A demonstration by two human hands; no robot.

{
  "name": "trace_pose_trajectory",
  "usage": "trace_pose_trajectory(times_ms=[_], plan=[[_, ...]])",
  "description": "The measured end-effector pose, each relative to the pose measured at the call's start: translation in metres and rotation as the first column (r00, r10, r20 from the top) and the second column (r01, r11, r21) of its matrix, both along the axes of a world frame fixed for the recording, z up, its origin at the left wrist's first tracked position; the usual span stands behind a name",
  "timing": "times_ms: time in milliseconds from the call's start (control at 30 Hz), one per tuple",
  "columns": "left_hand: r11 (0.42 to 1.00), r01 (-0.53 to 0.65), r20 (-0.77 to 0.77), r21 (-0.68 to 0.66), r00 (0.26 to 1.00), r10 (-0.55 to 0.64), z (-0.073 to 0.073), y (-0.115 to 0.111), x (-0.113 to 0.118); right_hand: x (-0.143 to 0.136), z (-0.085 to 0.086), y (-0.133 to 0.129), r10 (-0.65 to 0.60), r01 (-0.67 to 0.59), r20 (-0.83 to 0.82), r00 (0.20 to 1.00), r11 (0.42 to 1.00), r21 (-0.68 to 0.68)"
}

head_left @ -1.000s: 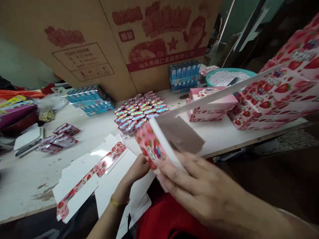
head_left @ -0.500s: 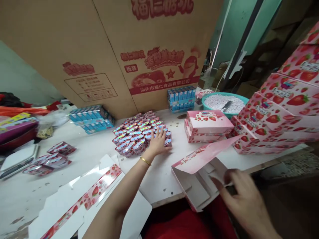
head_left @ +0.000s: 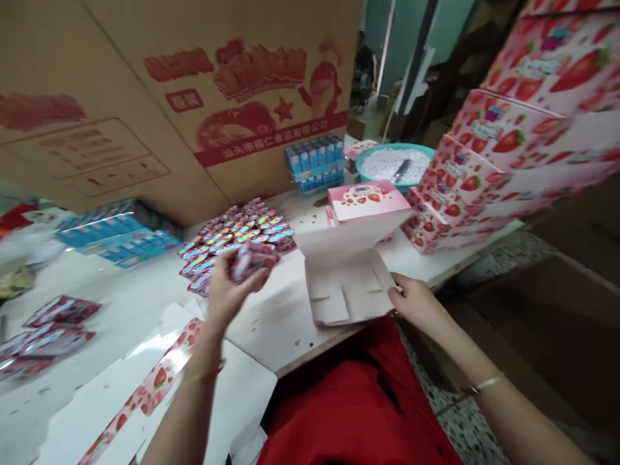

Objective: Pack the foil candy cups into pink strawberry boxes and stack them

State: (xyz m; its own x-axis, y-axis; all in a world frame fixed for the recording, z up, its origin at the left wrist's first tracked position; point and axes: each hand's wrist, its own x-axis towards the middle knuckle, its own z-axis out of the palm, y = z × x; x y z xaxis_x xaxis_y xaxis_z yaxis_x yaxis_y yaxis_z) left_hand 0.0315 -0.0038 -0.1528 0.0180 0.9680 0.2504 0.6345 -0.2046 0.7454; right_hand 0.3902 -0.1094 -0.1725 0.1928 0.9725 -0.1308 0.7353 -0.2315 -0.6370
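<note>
My left hand [head_left: 227, 290] is closed round a few shiny candy packets [head_left: 252, 259], lifted just above the table. Behind it the rest of the packets [head_left: 237, 223] stand packed in a dense group. My right hand [head_left: 414, 298] grips the right edge of an open pink strawberry-print box [head_left: 349, 320]. The box's lid [head_left: 356, 232] is tilted up, and its inside shows white card flaps with nothing on them. It rests at the table's front edge.
Stacked strawberry boxes [head_left: 489, 129] rise at the right. A closed pink box [head_left: 368, 201], a turquoise basin [head_left: 361, 169] of white pieces and blue packs [head_left: 314, 161] stand behind. Flat card sheets [head_left: 111, 394] and loose packets [head_left: 58, 336] lie left. A large carton [head_left: 145, 26] backs the table.
My left hand has picked up packets from the group and drawn them toward me. The open box has been turned and set level, with my right hand now at its right edge.
</note>
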Motion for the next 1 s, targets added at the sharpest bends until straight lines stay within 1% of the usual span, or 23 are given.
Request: trace_pose_trajectory(times_ms=[67,100,133,167,200,267,300,367,400,433,467,500,533,567,600,667,700,733,767,800,867,900,1000], plan=[[0.989,0.108,0.109,-0.097,0.989,-0.098,0.028,-0.021,-0.022,-0.007,0.003,0.004,-0.015,0.015,-0.006,1.0,1.0,0.003],[0.972,0.202,0.135,-0.12,0.973,-0.186,0.04,-0.03,-0.024,-0.009,0.004,0.006,-0.012,0.012,-0.014,1.0,1.0,0.001],[0.943,0.304,0.142,-0.135,0.948,-0.286,0.048,-0.037,-0.018,-0.012,0.003,0.008,-0.006,0.006,-0.017,1.0,1.0,0.002],[0.905,0.401,0.13,-0.141,0.914,-0.384,0.053,-0.041,-0.003,-0.014,0.003,0.009,0.0,0.0,-0.011,1.0,1.0,0.008],[0.862,0.486,0.103,-0.142,0.874,-0.475,0.053,-0.043,0.019,-0.015,0.002,0.01,0.007,-0.007,0.0,1.0,1.0,0.017],[0.802,0.581,0.001,-0.139,0.81,-0.586,0.042,-0.036,0.079,-0.017,-0.001,0.011,0.018,-0.018,0.006,1.0,0.999,0.036],[0.79,0.599,-0.071,-0.135,0.789,-0.61,0.032,-0.029,0.112,-0.017,-0.002,0.01,0.022,-0.022,0.0,1.0,0.999,0.045],[0.798,0.588,-0.242,-0.13,0.762,-0.6,0.011,-0.012,0.166,-0.016,-0.006,0.007,0.029,-0.028,-0.014,0.999,0.997,0.066],[0.777,0.614,-0.316,-0.136,0.717,-0.622,0.002,-0.003,0.185,-0.014,-0.007,0.006,0.027,-0.026,-0.011,1.0,0.996,0.081],[0.755,0.643,-0.373,-0.13,0.674,-0.638,-0.005,0.004,0.196,-0.011,-0.009,0.004,0.022,-0.021,-0.003,1.0,0.995,0.099],[0.729,0.676,-0.409,-0.111,0.637,-0.653,-0.009,0.011,0.2,-0.007,-0.01,0.002,0.01,-0.01,0.005,1.0,0.993,0.119],[0.707,0.703,-0.42,-0.078,0.619,-0.663,-0.01,0.018,0.197,-0.003,-0.011,0.001,-0.007,0.006,0.007,1.0,0.991,0.137],[0.704,0.71,-0.41,-0.03,0.633,-0.656,-0.01,0.025,0.189,0.001,-0.013,-0.001,-0.025,0.025,0.001,1.0,0.988,0.152],[0.73,0.683,-0.387,0.028,0.68,-0.622,-0.009,0.033,0.175,0.004,-0.014,-0.002,-0.045,0.046,-0.009,0.999,0.986,0.162],[0.78,0.62,-0.36,0.082,0.749,-0.556,-0.007,0.043,0.159,0.007,-0.015,-0.004,-0.062,0.065,-0.023,0.998,0.984,0.167],[0.902,0.405,-0.343,0.15,0.877,-0.337,-0.008,0.067,0.124,0.01,-0.015,-0.006,-0.085,0.092,-0.048,0.995,0.981,0.169],[0.946,0.285,-0.372,0.155,0.904,-0.212,-0.011,0.081,0.108,0.01,-0.015,-0.007,-0.092,0.101,-0.06,0.994,0.981,0.167],[0.973,0.187,-0.429,0.137,0.896,-0.112,-0.017,0.095,0.095,0.009,-0.014,-0.007,-0.098,0.109,-0.073,0.992,0.981,0.163],[0.988,0.124,-0.503,0.09,0.862,-0.063,-0.024,0.107,0.086,0.009,-0.013,-0.007,-0.1,0.112,-0.087,0.991,0.982,0.153],[0.995,0.095,-0.581,0.023,0.812,-0.064,-0.033,0.117,0.079,0.008,-0.012,-0.007,-0.099,0.112,-0.1,0.99,0.984,0.138],[0.992,0.087,-0.692,-0.095,0.71,-0.129,-0.052,0.129,0.075,0.01,-0.011,-0.005,-0.114,0.126,-0.112,0.987,0.987,0.103],[0.988,0.097,-0.721,-0.118,0.676,-0.152,-0.06,0.131,0.076,0.012,-0.012,-0.003,-0.132,0.142,-0.108,0.985,0.986,0.091],[0.987,0.159,-0.746,-0.036,0.653,-0.133,-0.076,0.127,0.081,0.019,-0.018,0.006,-0.196,0.204,-0.086,0.977,0.975,0.091]])
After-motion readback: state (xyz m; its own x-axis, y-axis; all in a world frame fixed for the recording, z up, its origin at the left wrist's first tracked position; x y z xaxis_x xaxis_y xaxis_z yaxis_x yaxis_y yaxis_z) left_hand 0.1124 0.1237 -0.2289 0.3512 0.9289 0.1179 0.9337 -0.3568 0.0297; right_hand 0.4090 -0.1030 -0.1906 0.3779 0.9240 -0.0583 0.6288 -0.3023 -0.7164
